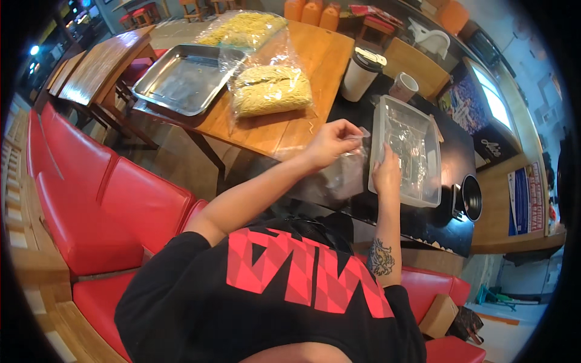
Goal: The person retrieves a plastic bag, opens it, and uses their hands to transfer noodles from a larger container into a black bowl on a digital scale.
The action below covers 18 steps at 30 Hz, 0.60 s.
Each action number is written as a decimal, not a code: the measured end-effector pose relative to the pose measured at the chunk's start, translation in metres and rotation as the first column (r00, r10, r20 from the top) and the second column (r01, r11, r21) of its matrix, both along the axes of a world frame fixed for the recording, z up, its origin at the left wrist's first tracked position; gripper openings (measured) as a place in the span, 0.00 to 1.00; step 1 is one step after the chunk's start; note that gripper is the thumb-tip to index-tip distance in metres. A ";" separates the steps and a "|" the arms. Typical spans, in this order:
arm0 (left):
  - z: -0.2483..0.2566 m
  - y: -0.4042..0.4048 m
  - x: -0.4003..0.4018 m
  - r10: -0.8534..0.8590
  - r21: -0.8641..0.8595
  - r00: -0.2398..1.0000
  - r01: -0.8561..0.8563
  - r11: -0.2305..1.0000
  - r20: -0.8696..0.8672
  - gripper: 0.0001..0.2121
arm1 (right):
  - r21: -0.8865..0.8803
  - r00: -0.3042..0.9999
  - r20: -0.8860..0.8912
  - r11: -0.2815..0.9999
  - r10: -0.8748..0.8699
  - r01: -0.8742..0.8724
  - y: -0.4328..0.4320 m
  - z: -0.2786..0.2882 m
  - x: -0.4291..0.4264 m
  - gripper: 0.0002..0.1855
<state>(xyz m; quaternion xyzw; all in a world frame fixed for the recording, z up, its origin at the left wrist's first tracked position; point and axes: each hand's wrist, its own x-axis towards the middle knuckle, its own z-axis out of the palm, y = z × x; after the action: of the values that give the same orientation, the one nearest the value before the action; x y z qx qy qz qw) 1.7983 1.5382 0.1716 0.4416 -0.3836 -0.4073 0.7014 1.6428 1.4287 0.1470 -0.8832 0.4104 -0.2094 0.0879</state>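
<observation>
My left hand point(335, 141) pinches the top edge of a clear plastic bag point(352, 170), which hangs down at the edge of the black tabletop. My right hand point(388, 170) rests on the near-left rim of a clear rectangular plastic container point(433, 156); its thumb side and fingertips are partly hidden, so its hold on the rim is unclear. Only a shiny, see-through bottom shows in the container. Left of my hands, a clear bag of yellow noodles point(272, 90) lies on the wooden table, with a second noodle bag point(245, 29) behind it.
A metal tray point(181, 79) sits at the wooden table's left edge. Beyond the container stand a white tumbler with a dark lid point(358, 77) and a cup point(403, 87). A round black pan-like object point(471, 198) is at the right. Red padded seats point(140, 199) flank me.
</observation>
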 end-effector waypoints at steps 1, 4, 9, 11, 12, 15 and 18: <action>-0.004 -0.006 -0.001 0.013 0.006 1.000 -0.012 1.000 -0.006 0.09 | -0.009 1.000 0.016 1.000 0.015 -0.015 0.003 0.004 0.005 0.23; -0.001 -0.013 0.001 0.026 -0.089 0.997 -0.032 0.996 -0.068 0.08 | 0.262 0.701 0.706 0.884 0.097 -0.387 0.016 0.024 0.023 0.26; 0.025 0.001 0.030 0.042 -0.073 0.969 -0.025 0.997 0.244 0.11 | 0.297 0.397 0.914 0.528 0.085 -0.796 0.048 0.042 0.063 0.27; 0.051 0.029 0.054 0.222 -0.069 0.831 -0.218 0.974 0.510 0.13 | 0.416 0.571 0.818 0.616 0.069 -0.669 0.016 0.018 0.065 0.25; 0.064 0.054 0.069 0.209 0.142 0.935 -0.257 0.956 0.286 0.15 | 0.388 0.535 0.844 0.639 0.043 -0.664 0.015 0.021 0.068 0.23; 0.034 0.117 0.164 0.317 -0.136 0.019 -0.878 0.459 0.948 0.22 | 0.386 0.474 0.880 0.627 -0.030 -0.676 -0.002 0.037 0.071 0.15; 0.011 0.160 0.200 -0.191 0.301 0.256 -0.916 0.266 0.948 0.18 | 0.389 0.415 0.903 0.621 -0.112 -0.680 -0.017 0.045 0.074 0.11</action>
<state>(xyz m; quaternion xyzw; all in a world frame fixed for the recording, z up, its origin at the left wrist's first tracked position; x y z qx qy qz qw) 1.9978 1.6982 0.1821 0.9620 -0.2509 0.0039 0.1072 1.7170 1.4116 0.1918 -0.5953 0.1747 -0.4257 0.6586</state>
